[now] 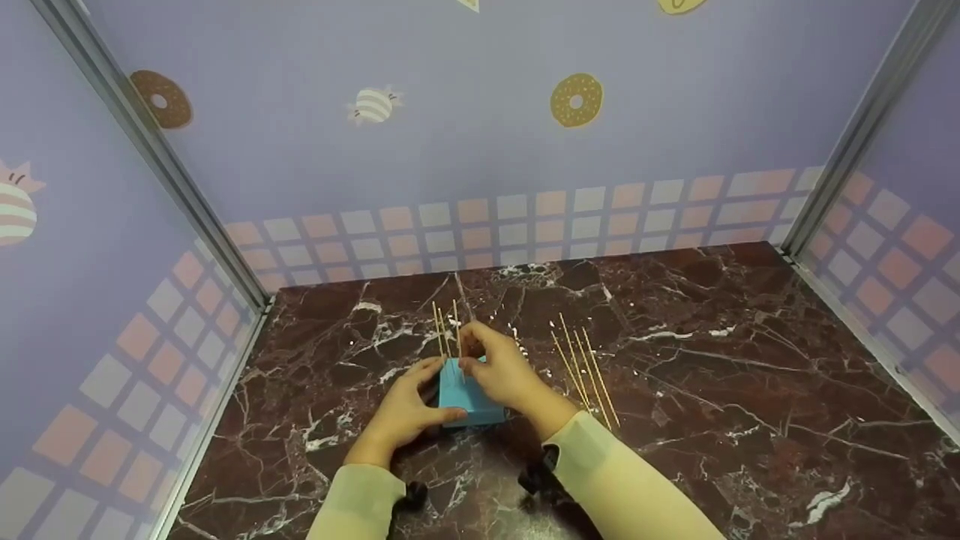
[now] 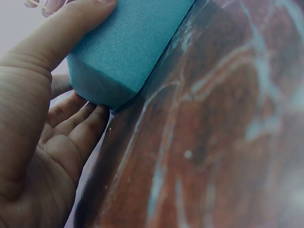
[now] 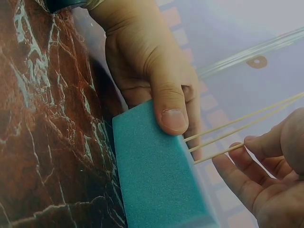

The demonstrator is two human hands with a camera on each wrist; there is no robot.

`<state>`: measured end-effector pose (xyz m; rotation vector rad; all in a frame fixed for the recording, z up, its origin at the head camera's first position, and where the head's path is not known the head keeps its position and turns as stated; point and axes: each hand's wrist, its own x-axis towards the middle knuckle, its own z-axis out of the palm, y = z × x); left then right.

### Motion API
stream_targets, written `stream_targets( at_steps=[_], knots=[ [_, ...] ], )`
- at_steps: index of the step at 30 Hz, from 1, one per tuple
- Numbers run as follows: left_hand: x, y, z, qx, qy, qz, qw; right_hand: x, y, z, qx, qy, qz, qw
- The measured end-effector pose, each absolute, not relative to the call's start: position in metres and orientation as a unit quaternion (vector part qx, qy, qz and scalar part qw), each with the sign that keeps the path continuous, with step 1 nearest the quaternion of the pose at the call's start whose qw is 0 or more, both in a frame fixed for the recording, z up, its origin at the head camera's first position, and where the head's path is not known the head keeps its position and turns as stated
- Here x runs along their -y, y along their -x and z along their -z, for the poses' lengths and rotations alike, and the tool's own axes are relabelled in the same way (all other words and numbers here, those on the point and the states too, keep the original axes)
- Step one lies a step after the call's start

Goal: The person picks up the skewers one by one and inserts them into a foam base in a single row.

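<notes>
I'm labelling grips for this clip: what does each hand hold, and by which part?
The right hand pinches a thin stick partway along, above the blue block; the left hand grips that block by its left end.

Booth of some kind: donut-print wall [image 1: 465, 150] at 12, metal posts [image 1: 152, 150] at 10 and 2, marbled table [image 1: 720, 375].

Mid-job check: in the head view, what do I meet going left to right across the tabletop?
Left hand → blue block → right hand → loose thin sticks.
</notes>
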<state>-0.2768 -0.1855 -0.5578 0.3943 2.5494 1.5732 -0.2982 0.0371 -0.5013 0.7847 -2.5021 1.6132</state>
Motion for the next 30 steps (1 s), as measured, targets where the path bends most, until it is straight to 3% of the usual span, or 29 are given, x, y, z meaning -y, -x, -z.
stream_targets(
  at_steps=[16,30],
  knots=[
    [0.1858,0.2751,0.5574,-0.849,-0.130,-0.509,0.058,-0.0369,0.2972,0.5051,0.831,-0.264,-0.488,0.027],
    [0.1856,0.2752,0.5563,-0.849,-0.119,-0.511,0.062,-0.0411,0.2978,0.4973,0.832,-0.252,-0.493,-0.015]
  ],
)
